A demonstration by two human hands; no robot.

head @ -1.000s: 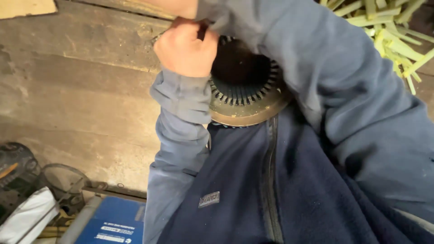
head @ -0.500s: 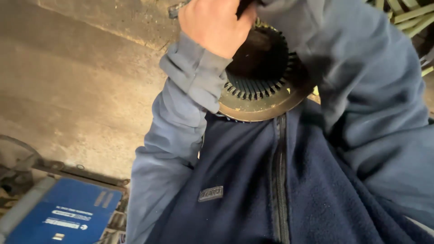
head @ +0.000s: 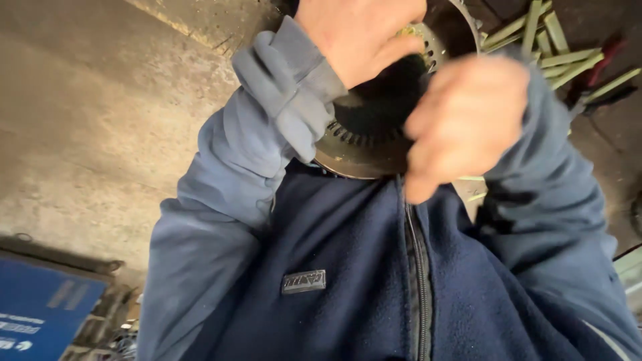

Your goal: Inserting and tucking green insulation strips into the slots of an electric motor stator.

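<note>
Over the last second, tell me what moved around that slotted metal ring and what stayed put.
The right hand, out of sight earlier, has come into view in front of the slotted metal ring, blurred, so its grip cannot be told. The view has swung: the green strips and blue box sit differently in frame. The left hand stays at the ring's top, and the ring stays against the dark fleece jacket.

My jacket is soft matt fleece, dark navy on the chest, its sleeves a smoother grey-blue cloth, and a dull metal zip runs down the front. The round slotted ring under my left hand and beside my right hand is dark, worn metal with a brassy, rusty rim. The floor is rough, stained concrete. The green strips look matt and papery. The blue box has a smooth printed face.
</note>
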